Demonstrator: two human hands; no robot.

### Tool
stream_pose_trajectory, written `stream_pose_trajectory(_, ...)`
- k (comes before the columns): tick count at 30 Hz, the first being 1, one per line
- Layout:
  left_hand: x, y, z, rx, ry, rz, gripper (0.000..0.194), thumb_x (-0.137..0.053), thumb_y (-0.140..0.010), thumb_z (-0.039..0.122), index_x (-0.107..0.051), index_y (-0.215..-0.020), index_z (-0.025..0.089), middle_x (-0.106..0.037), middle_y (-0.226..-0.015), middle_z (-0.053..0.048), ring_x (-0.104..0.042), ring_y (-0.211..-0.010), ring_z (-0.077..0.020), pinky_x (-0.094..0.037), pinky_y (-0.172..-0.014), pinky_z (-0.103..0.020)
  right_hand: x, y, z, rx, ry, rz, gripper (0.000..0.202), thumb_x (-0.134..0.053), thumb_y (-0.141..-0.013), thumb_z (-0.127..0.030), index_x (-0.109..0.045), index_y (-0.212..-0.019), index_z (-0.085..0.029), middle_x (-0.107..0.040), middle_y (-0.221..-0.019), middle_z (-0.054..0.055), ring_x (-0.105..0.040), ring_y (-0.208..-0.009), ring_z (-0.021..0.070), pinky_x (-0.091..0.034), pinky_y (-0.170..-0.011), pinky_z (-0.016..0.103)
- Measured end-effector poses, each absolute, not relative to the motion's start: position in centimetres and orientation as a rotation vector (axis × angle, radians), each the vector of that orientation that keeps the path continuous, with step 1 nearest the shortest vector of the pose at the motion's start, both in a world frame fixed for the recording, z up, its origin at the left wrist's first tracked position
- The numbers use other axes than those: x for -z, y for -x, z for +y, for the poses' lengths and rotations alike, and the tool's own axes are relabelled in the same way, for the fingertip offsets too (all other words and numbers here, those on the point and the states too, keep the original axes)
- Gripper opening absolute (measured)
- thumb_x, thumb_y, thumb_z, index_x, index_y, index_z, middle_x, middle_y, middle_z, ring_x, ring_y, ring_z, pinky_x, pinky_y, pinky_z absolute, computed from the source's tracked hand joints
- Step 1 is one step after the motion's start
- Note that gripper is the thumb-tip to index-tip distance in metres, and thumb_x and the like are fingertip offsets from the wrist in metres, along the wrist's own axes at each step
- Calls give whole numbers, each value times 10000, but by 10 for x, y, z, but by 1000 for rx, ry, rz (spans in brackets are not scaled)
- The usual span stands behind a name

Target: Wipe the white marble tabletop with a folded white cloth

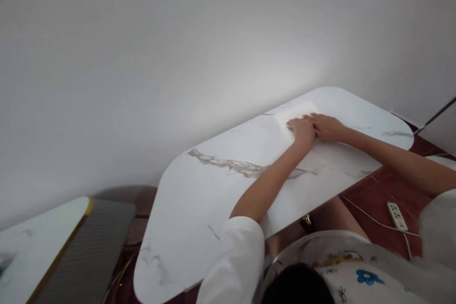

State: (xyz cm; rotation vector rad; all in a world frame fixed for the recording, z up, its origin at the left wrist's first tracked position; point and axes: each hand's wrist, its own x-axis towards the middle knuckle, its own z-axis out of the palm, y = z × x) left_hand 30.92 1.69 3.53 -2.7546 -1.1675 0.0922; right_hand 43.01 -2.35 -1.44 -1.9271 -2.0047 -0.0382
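Marble-look tabletop beside a plain pale wall. Left hand and right hand are touching, open and palms down, fingers flat on a thin white cloth toward its far right, nothing pinched. Both arms stretch forward; grey-brown veining, rounded corners, reddish floor below.

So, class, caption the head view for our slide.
Left hand and right hand rest on a white sheet atop a marble-patterned table.
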Motion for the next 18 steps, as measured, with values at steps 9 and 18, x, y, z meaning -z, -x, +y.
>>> stream_pose_trajectory(9,-42,-226,-95,-305,2641,-1341,486,-346,-927,62,-474,-1372,-84,-556,-1296,-354,-606,-1148,-427,-559,-744,-446,-2,-343,-135,-141,1708,-2116,555,-460,-918,-269,-430,-1473,-279,-479,-1478,3,-383,-1405,268,-358,-1144,505)
stream_pose_trajectory(18,-33,-252,-141,-125,2876,-1059,492,-427,-932,128,-479,-1399,-19,-549,-1338,-310,-555,-1214,-436,-539,-838,-497,-2,-377,-204,-118,1855,-1976,573,-500,-888,-278,-450,-1457,-331,-527,-1437,-24,-453,-1358,271,-405,-1126,502)
